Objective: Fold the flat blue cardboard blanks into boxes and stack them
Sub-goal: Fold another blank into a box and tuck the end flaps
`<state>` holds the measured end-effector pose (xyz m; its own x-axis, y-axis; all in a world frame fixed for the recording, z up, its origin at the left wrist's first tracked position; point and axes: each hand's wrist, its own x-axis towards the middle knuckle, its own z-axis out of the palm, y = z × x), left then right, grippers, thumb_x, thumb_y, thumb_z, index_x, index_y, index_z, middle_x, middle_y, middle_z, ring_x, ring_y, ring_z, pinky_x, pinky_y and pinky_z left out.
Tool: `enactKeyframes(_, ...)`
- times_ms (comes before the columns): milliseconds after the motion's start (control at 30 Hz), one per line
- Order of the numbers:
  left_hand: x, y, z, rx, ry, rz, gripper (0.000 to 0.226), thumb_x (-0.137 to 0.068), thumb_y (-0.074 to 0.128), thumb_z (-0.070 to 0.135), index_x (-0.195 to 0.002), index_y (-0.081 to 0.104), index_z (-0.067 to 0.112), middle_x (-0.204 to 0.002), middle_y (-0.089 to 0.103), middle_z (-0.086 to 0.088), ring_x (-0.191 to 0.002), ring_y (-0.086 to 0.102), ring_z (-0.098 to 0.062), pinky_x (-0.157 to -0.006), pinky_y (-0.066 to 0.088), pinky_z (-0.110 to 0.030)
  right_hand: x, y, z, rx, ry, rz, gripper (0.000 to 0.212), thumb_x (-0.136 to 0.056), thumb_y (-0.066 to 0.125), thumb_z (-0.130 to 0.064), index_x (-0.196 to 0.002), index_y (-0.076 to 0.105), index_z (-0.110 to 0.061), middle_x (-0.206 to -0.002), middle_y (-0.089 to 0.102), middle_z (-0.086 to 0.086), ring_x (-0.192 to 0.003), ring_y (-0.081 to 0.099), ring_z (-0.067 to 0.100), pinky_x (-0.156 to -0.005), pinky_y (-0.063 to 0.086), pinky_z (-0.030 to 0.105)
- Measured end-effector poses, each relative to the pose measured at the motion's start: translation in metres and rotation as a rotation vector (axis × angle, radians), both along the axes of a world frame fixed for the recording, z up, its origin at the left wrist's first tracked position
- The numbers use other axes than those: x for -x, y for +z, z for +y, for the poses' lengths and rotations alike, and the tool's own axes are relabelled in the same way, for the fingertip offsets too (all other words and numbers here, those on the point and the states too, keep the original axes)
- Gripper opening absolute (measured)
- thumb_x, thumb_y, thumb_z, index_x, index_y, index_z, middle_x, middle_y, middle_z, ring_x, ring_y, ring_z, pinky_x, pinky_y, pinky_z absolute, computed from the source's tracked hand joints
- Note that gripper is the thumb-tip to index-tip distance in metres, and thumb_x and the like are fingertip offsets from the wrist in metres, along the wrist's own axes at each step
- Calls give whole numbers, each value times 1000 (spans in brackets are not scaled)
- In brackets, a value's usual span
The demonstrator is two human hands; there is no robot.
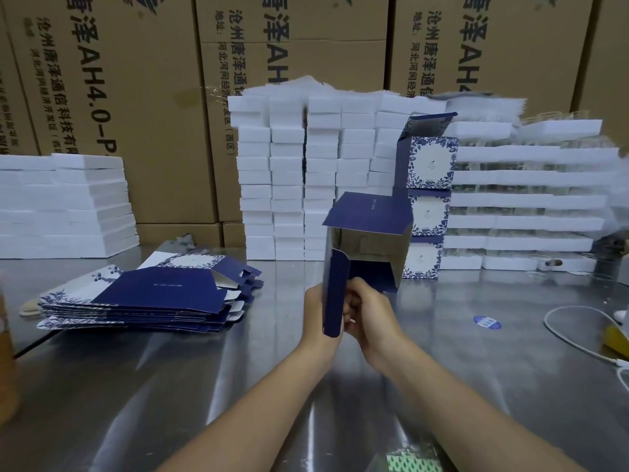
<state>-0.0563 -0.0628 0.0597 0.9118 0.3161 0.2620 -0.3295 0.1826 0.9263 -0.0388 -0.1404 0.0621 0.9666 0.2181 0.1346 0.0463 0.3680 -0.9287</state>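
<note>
head view: the half-folded box (367, 240) is held up off the metal table (238, 386) at the centre of the frame, already opened into a tube, its top flap spread and its near end not yet closed; the left hand (318, 315) is wrapped round the box's left wall, most of its fingers hidden behind the side flap (335, 294); the right hand (369, 315) is curled tight at the box's lower edge, apparently pinching a bottom flap; three finished boxes are seen in the stack of folded boxes (429, 212) at centre right, the top one with its lid up; a thick pile of flat blanks (153, 294) is left at centre left, so most of the work is judged still to be done; open table is seen below and around the hands; the white foam blocks (289, 182) stand close behind the stack, and a white cable (571, 338) lies at the right edge, to be kept clear of.
</note>
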Motion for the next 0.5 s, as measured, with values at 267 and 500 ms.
enactKeyframes(267,-7,-15,3,-258,-32,69,17,-96,37,50,-88,51,43,-92,54,18,-84,54,3,-84,52,-19,2,2,-1,27,-27,-26,45,-97,58,-17,-52,53,-23,-55,43,0,-48,39,11,-49,42,22)
enactKeyframes(500,-14,-7,6,-165,95,75,53,-111,42,32,-61,56,25,-58,62,4,-53,61,-3,-52,51,-18,4,6,-1,62,-17,7,38,-95,53,-19,-57,46,-18,-51,29,2,-46,24,14,-54,30,29)
